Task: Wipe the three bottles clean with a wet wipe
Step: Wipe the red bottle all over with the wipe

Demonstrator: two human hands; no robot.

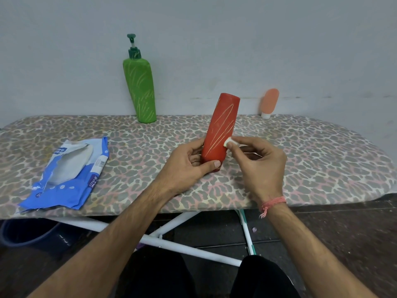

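Hands grip red bottle [219, 130] and wipe [228, 143] above leopard-print board [300, 151], grey wall [214, 39] behind.

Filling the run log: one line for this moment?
left hand grips red bottle | right hand presses wet wipe on it | green pump bottle unwiped

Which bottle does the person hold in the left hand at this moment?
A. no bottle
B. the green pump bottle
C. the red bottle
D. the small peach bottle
C: the left hand grips the red bottle near its base, while the right hand presses a folded wet wipe against its side.
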